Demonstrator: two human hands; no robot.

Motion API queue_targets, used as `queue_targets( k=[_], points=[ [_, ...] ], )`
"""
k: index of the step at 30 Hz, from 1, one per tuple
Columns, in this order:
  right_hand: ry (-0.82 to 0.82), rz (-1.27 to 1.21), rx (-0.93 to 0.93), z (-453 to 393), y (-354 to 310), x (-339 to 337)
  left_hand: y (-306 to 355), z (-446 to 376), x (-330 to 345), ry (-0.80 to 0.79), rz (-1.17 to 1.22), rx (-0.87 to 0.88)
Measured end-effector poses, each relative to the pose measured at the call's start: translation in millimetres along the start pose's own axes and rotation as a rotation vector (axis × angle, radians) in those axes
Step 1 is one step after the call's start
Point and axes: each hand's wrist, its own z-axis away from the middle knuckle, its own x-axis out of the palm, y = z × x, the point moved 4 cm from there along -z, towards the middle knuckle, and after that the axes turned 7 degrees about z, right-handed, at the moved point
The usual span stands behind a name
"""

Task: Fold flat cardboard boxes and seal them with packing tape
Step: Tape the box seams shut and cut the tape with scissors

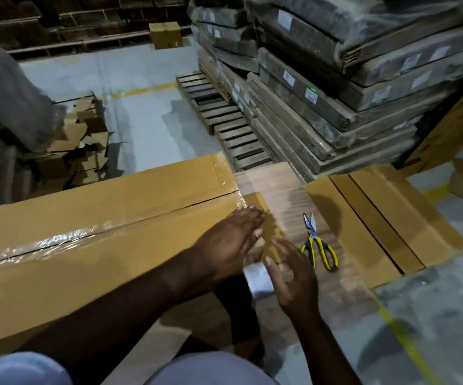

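Scissors (318, 243) right of the box (91, 245), flat cardboard (386, 218) further right, pallet (224, 118) behind.

Dim warehouse light on my feed, far wall nearly black. I'm getting glare off the clear tape (66, 240) along the box seam, soft shadows spilling right of the stacked bundles (336, 87), motion blur on both hands, and wide-angle bending at the edges.

Yellow-handled scissors (318, 243), wooden pallet (219, 118), stacked wrapped bundles (349, 79)
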Motion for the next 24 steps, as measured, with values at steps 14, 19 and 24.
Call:
queue_targets(
  k=[14,19,24],
  points=[
    [-0.406,0.061,-0.46,-68,-5,14,-9,47,5,-0.005,-0.336,-0.159],
    [-0.37,0.167,-0.503,-64,-3,23,-11,46,6,-0.013,-0.329,-0.18],
    [-0.448,-0.015,-0.426,-67,-10,10,-6,42,11,0.091,-0.357,-0.258]
  ],
)
